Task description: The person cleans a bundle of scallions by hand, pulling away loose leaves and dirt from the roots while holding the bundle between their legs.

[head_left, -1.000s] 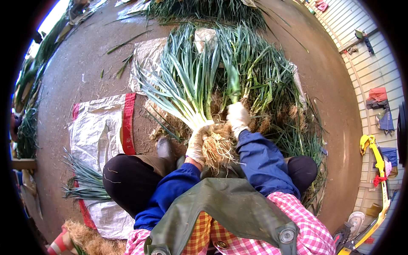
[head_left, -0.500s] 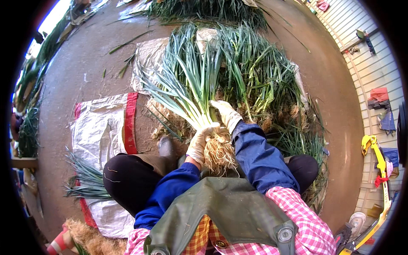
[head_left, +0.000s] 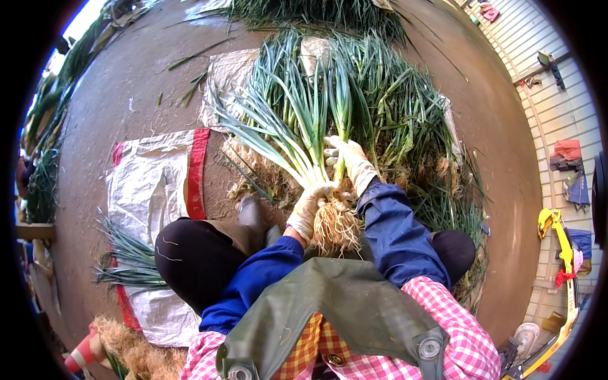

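Observation:
My left hand [head_left: 310,204], in a pale glove, is closed round the white lower stems of a bunch of green onions [head_left: 306,149]. Its leaves fan up and away from me, and the tangled roots [head_left: 335,228] hang below the fist towards my apron. Just to the right, my gloved right hand [head_left: 353,163] has its fingers round the stem of a separate green onion [head_left: 341,114], held upright against the bunch. Part of that stem is hidden behind the fingers. Beyond both hands lies a pile of green onions [head_left: 402,114], roots towards me.
A white woven sack with red bands [head_left: 149,177] lies at my left, with more green onions [head_left: 130,253] on its near part. Another heap [head_left: 316,12] is at the far side. Root trimmings [head_left: 136,351] sit lower left; a yellow-framed tool [head_left: 573,291] stands by the right wall.
My right hand has moved slightly right and now holds a green onion upright beside the bunch. The left hand keeps its grip and has shifted a little right.

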Tool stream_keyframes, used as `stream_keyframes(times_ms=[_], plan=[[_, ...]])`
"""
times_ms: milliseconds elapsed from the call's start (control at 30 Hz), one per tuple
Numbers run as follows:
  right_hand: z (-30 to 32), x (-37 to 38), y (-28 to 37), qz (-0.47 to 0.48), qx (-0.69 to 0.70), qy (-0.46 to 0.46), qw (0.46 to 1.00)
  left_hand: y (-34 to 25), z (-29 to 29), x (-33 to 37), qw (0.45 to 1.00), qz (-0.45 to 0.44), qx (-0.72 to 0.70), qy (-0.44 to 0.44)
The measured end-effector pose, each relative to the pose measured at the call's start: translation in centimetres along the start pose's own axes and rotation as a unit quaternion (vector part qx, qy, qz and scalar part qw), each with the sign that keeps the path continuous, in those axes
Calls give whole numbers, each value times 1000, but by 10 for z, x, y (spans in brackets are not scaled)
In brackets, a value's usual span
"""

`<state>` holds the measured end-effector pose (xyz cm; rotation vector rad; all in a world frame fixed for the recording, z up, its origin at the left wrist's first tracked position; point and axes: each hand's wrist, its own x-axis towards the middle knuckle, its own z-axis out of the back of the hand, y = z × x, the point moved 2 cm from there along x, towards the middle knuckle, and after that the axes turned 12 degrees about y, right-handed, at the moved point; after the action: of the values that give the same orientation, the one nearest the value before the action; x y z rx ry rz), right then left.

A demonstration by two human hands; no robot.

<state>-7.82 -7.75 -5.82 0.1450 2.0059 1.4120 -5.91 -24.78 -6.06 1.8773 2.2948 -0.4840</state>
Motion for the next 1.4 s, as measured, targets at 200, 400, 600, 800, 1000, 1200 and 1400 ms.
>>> stream_keyframes(times_ms=[200,400,600,800,1000,1200,1400], plan=[[10,-27,22,-27,-535,-101,838,-5,16,9,995,-63,37,-66],[12,-80,3,81,16,89,993,-1,4,5,997,-68,4,-44],[1,-106,28,121,115,169,971,-10,5,-8,998,-56,-23,-9],[4,-13,-12,-52,238,142,959,-11,4,-19,994,-61,-70,51],[5,65,-17,8,318,182,931,-5,-18,-22,995,1,-71,68],[-12,68,-28,5,146,51,988,3,19,-4,996,-34,-75,-27],[-8,66,-42,102,-282,-186,936,0,14,-2,1000,-6,26,-9]])
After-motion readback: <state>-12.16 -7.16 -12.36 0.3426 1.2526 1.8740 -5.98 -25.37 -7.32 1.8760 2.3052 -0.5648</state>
